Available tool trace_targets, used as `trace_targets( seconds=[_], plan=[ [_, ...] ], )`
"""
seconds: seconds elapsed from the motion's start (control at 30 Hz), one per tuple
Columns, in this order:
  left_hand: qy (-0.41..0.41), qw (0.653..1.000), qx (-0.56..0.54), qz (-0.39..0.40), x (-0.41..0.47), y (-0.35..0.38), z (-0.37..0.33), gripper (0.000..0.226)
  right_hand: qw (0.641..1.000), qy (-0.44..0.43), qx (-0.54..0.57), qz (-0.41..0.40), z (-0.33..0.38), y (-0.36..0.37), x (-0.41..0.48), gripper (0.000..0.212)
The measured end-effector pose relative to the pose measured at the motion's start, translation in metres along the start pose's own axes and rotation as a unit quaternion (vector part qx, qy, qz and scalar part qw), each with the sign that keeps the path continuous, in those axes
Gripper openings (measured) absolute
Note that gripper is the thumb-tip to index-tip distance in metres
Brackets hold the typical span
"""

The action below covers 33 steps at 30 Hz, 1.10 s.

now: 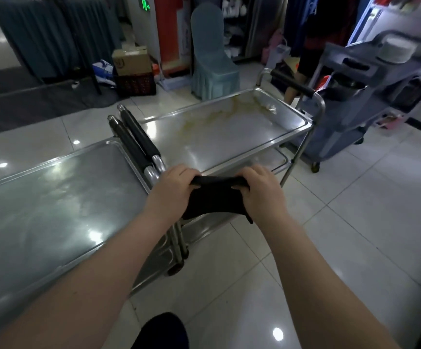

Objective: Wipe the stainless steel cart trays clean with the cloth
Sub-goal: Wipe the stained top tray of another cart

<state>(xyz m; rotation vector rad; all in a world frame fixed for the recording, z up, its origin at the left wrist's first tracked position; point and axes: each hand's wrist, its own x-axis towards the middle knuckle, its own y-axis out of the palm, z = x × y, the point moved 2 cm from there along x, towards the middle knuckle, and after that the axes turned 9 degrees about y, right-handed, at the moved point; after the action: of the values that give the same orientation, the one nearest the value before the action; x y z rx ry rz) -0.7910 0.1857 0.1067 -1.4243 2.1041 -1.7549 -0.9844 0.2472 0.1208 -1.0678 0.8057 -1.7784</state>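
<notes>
Two stainless steel carts stand end to end. The far cart's top tray [292, 114] carries yellowish streaks and a small crumpled scrap near its far end. The near cart's top tray [53, 170] looks smeared and shiny. A black cloth [215, 197] is stretched between my left hand [173, 188] and my right hand [261, 191], each gripping one end. Both hands hover over the near edge of the far cart, just right of the black-padded handles [135, 139] where the carts meet.
A grey plastic service cart [370, 96] with white plates stands at the far right, with a person's legs beside it. A covered chair [212, 61], a cardboard box on a crate [132, 71] and draped tables lie beyond. Glossy tiled floor spreads to the right.
</notes>
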Motion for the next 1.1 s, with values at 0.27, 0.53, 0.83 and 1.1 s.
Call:
trace_targets(
  seconds=[0.27, 0.53, 0.83, 1.1],
  plan=[
    [-0.065, 0.997, 0.023, 0.032, 0.103, 0.046, 0.087, 0.020, 0.997, -0.024, -0.014, 0.078, -0.037, 0.059, 0.137, 0.014],
    [-0.126, 0.989, -0.004, 0.078, 0.201, 0.097, 0.183, 0.019, 0.987, -0.049, -0.044, 0.144, -0.067, 0.131, 0.281, 0.016],
    [-0.281, 0.958, 0.055, 0.014, 0.257, 0.101, 0.256, 0.021, 0.974, -0.144, 0.005, 0.173, -0.051, 0.201, 0.406, 0.014],
    [-0.443, 0.890, 0.094, 0.051, 0.151, 0.159, 0.211, 0.029, 0.881, -0.363, 0.069, 0.296, -0.083, 0.261, 0.345, 0.040]
  ],
)
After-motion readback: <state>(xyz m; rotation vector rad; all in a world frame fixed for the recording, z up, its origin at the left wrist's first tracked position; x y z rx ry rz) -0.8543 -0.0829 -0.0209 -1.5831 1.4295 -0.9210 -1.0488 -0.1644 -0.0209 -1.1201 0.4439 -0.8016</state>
